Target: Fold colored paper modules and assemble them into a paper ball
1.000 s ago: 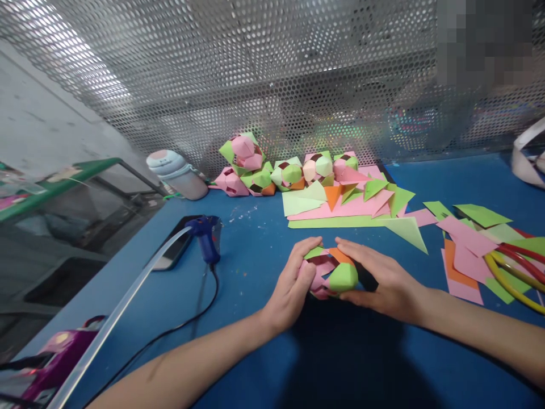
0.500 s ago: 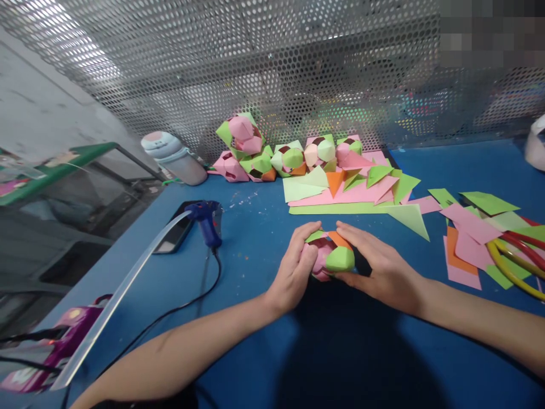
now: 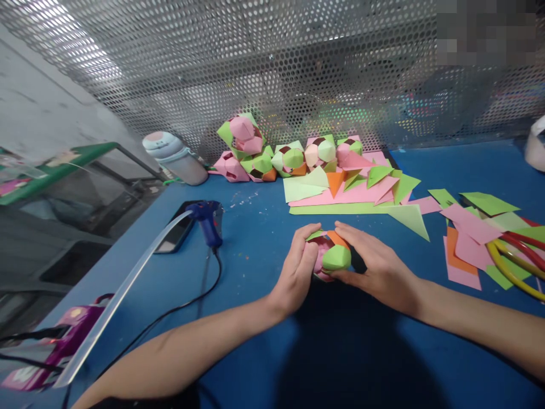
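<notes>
Between my two hands is a folded paper ball (image 3: 336,258) in pink, green and orange, with open gaps between its panels. My left hand (image 3: 299,267) presses on its left side, the thumb lying across the near pink part and the fingers curled behind. On the other side, my right hand (image 3: 373,266) grips the ball with fingers at the orange top and the thumb low by the green panel. The far side of the ball is hidden. Beyond it lie folded and flat paper pieces (image 3: 332,196).
Finished-looking paper balls (image 3: 289,159) line the perforated metal panel (image 3: 272,74). At left are a blue glue gun (image 3: 208,224) with a long glue stick, a phone (image 3: 174,241), a bottle (image 3: 181,165) and a purple power strip (image 3: 70,341). Scissors (image 3: 504,255) and paper scraps (image 3: 464,258) lie right.
My hands have squeezed slightly closer together around the paper ball, and its green panel has shifted a little to the left. Everything else on the table stays where it was.
</notes>
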The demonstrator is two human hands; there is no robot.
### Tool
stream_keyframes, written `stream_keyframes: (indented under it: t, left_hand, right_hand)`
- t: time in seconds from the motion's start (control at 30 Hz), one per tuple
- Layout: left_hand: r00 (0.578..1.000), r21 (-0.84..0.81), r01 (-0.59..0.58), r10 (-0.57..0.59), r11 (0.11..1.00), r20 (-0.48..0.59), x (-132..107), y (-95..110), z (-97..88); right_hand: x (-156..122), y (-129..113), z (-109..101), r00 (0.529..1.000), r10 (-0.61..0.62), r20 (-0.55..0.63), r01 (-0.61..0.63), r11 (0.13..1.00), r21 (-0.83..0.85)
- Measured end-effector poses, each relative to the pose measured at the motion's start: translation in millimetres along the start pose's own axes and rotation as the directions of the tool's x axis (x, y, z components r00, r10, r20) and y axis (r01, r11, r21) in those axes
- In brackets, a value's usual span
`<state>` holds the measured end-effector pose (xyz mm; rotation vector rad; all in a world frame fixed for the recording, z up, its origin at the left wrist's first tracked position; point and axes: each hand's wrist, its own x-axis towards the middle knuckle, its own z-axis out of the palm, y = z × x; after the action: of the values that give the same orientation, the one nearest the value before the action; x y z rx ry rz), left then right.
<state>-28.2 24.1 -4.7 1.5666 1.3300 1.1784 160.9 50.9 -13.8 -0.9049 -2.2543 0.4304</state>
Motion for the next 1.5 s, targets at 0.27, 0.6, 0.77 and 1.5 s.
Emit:
stream_keyframes:
  t: [0.27,0.6,0.77,1.5]
  left_hand:
    - [0.990,-0.053,-0.029,0.036,0.998,0.134,0.3,-2.9,-7.0]
    - [0.944,0.074,-0.199,0.171,0.977,0.282,5.8,-1.1,-14.4]
    - [0.950,-0.045,-0.154,0.160,0.987,0.267,6.4,-1.2,-17.2]
    - [0.940,-0.001,-0.208,0.200,0.978,0.276,4.6,-4.8,-19.6]
  right_hand:
    - [-0.1,2.5,-2.2,1.000,-0.003,0.007,0.003,1.000,-0.025]
    - [-1.8,13.4,-12.8,0.997,0.037,0.061,-0.039,0.999,0.022]
    - [-1.4,13.8,-13.3,0.989,0.108,0.099,-0.116,0.990,0.085]
    - [-0.1,5.5,-13.9,0.995,0.088,0.046,-0.092,0.992,0.085]
